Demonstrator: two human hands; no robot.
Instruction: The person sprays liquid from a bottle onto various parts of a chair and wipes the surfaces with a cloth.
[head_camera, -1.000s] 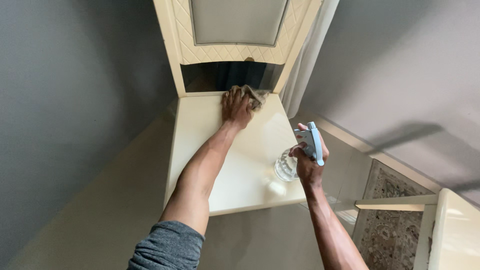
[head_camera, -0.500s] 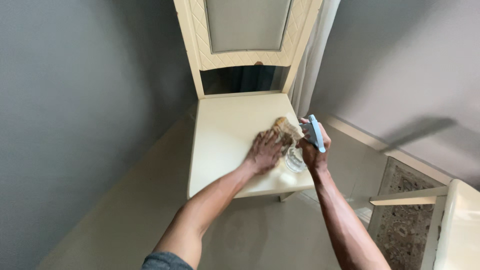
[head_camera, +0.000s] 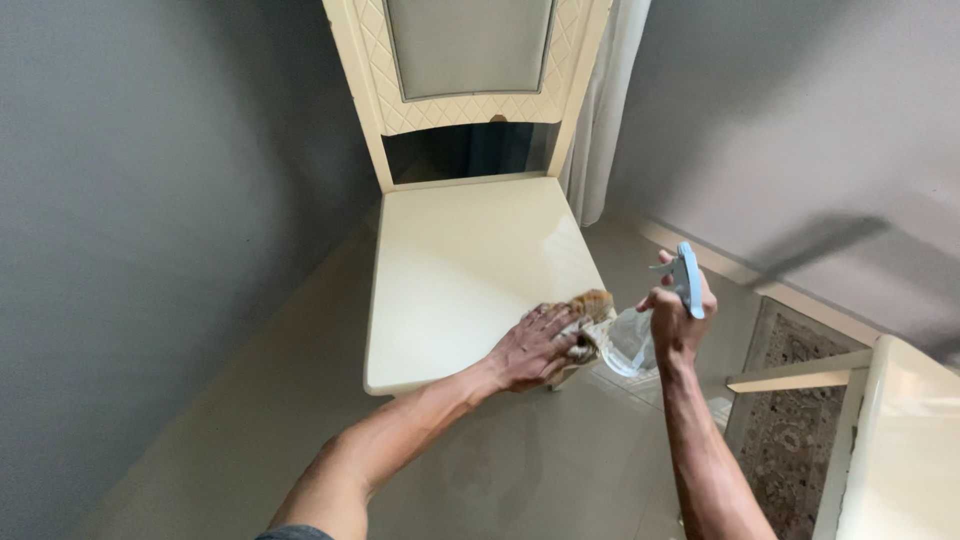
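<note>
Your left hand (head_camera: 535, 347) lies flat, fingers spread, at the front right corner of the chair seat (head_camera: 470, 275), pressing down on a brownish cloth (head_camera: 587, 306) that bunches out past your fingertips toward two o'clock. The hand is open rather than clenched; the cloth sits under the palm and fingers, with its free end hanging just over the seat's right edge. Your right hand (head_camera: 672, 318) is at three o'clock from the left one, just off the side of the seat, wrapped closed around the neck of a spray bottle (head_camera: 640, 330). The bottle's pale blue trigger head (head_camera: 688, 278) sticks up above your knuckles toward twelve o'clock, and its clear body tilts down toward eight o'clock, almost meeting the cloth; you cannot tell whether they touch. The cream chair stands upright in the corner, its backrest (head_camera: 468, 60) with a grey padded panel at twelve o'clock, grey walls (head_camera: 150, 200) on both sides. A pale curtain (head_camera: 600, 120) hangs at one o'clock behind the backrest. The floor (head_camera: 250, 400) is smooth beige tile. At four o'clock a patterned rug (head_camera: 790, 440) lies on the floor, and part of a second cream chair (head_camera: 890, 450) shows at the lower right edge.
</note>
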